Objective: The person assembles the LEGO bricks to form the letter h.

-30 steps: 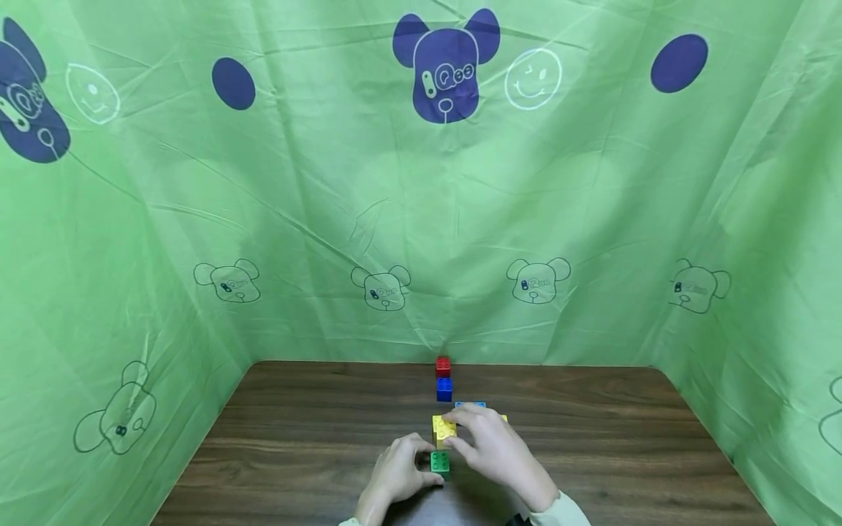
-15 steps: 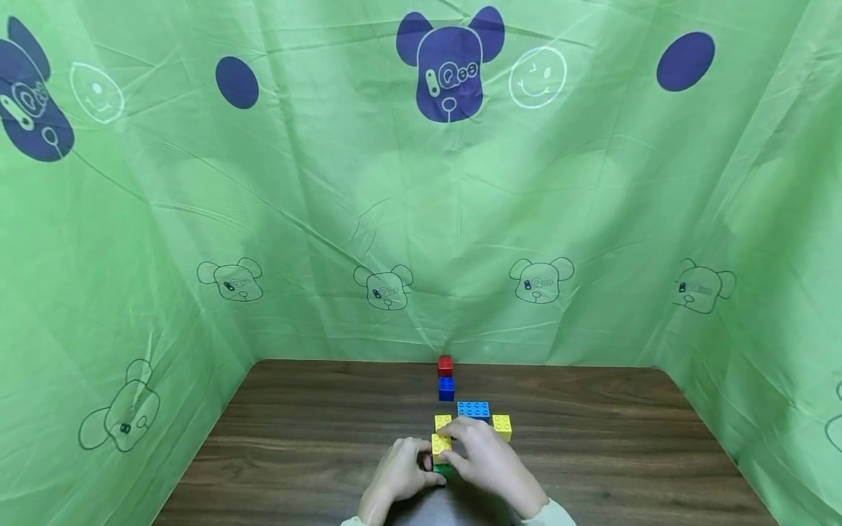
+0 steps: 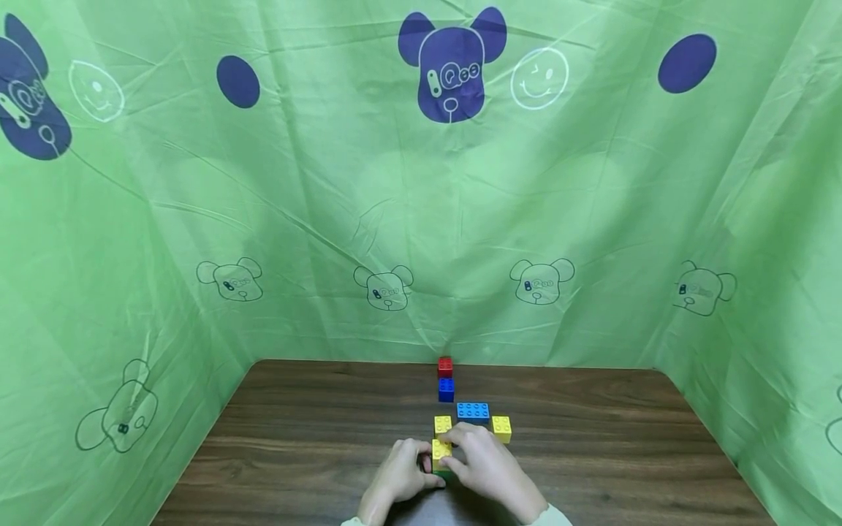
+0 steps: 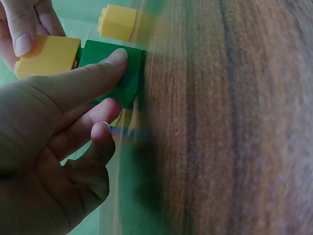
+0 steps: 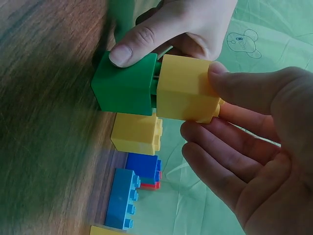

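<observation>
In the head view my left hand (image 3: pixel 397 471) holds a green brick (image 5: pixel 124 85) low at the tabletop, its thumb along one side. Opposite it, my right hand (image 3: pixel 490 464) pinches a yellow brick (image 3: pixel 441 454) between thumb and fingers. This yellow brick sits right over the green one and hides most of it from above. From the right wrist, a thin gap with green studs shows between the two bricks, which are lined up. The right thumb (image 5: pixel 222 73) lies near the studded end of the yellow brick.
Just behind the hands stands another yellow brick (image 3: pixel 443 424). A long light blue brick (image 3: pixel 473 410) and a further yellow brick (image 3: pixel 502 429) are to its right. Farther back are a dark blue brick (image 3: pixel 446 389) and a red brick (image 3: pixel 445 367), near the green cloth (image 3: pixel 316 321).
My right hand has brought the yellow brick toward me and down over the green brick. The left hand has stayed around the green brick.
</observation>
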`<state>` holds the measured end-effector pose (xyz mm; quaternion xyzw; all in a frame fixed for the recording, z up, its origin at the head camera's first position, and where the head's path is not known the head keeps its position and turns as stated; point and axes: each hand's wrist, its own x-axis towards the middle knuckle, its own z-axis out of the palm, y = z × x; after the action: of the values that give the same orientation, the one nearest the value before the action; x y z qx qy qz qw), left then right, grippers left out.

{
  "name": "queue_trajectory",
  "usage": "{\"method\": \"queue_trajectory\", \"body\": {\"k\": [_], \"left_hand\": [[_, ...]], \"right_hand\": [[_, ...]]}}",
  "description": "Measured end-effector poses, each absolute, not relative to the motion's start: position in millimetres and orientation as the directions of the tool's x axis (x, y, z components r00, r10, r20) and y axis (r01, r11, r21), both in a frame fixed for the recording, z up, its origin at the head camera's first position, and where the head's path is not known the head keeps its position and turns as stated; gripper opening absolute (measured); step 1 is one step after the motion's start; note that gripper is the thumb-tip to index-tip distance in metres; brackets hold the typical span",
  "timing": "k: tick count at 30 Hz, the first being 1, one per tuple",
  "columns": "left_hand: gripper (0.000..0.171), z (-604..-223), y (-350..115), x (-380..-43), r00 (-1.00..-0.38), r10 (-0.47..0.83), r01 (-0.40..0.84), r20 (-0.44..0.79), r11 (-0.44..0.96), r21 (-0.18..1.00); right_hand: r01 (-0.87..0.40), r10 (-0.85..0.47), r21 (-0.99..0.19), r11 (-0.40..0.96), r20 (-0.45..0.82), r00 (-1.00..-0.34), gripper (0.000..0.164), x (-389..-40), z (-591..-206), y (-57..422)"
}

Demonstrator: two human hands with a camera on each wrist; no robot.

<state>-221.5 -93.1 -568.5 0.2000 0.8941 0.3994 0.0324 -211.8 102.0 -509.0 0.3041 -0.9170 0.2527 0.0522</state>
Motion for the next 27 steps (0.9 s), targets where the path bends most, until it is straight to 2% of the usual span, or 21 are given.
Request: {"method": "queue_trajectory", "body": {"k": [20,27], "left_hand": [[0.034,-570.9,-91.4,-221.6,-0.916,0.383,0.344,0.122,0.590,0.730],[0.031,-574.0,-91.2,-224.2,-0.911,0.397,0.336,0.108,0.565,0.753]], "right_hand": [[-0.592,-0.525,-0.423,0.686,0.276,-0.805,0.022,-214.0,-509.1,100.6],[-0.568,-0.503,-0.457,0.685,0.268,-0.822,0.022,-211.3,-510.1,100.7]]}}
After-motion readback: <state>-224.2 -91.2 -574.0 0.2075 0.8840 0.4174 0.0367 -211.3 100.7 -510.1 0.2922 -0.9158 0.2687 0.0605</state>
